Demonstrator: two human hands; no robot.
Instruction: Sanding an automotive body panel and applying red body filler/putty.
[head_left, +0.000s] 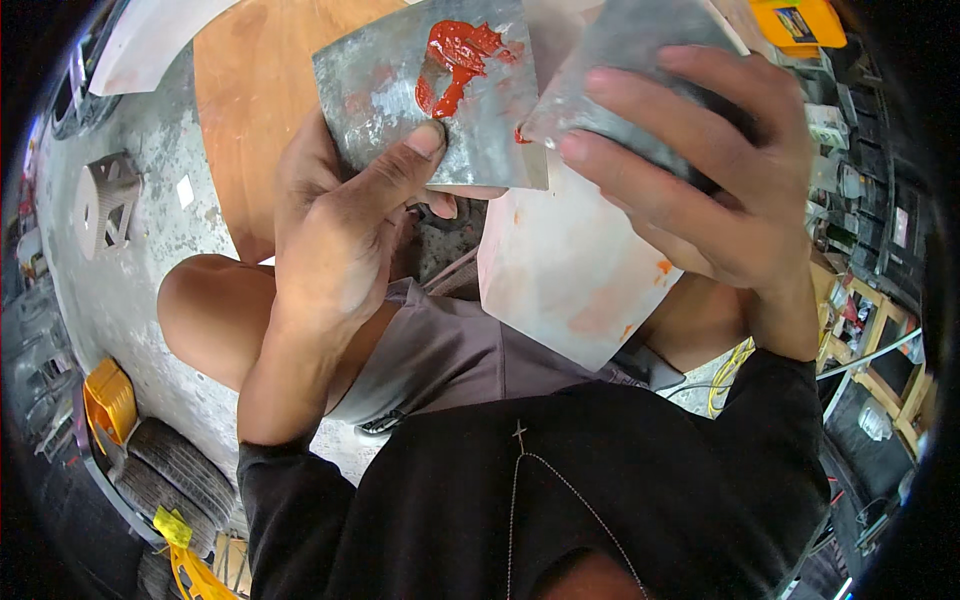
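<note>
My left hand [335, 225] is closed on a flat grey metal plate [375, 105], its thumb pressed on the near edge and its fingers underneath. A smear of thick red paste [462, 55] lies on that plate. To the right, my right hand [715, 165] grips a grey flat spreader [615, 105], fingers laid across its face. The spreader's near left corner has a dab of red on it and sits close beside the plate's right edge; whether they touch I cannot tell. Below the hands is a pale panel [575, 265] with orange-red stains, between my knees.
A brown wooden board [245, 110] curves along the left, beside a stool-like ribbed object [105, 208] on the concrete floor. Tyres [175, 480] and a yellow container [110, 400] stand lower left. Shelves of clutter and a wooden frame [880, 340] line the right; a yellow cable [730, 375] lies there.
</note>
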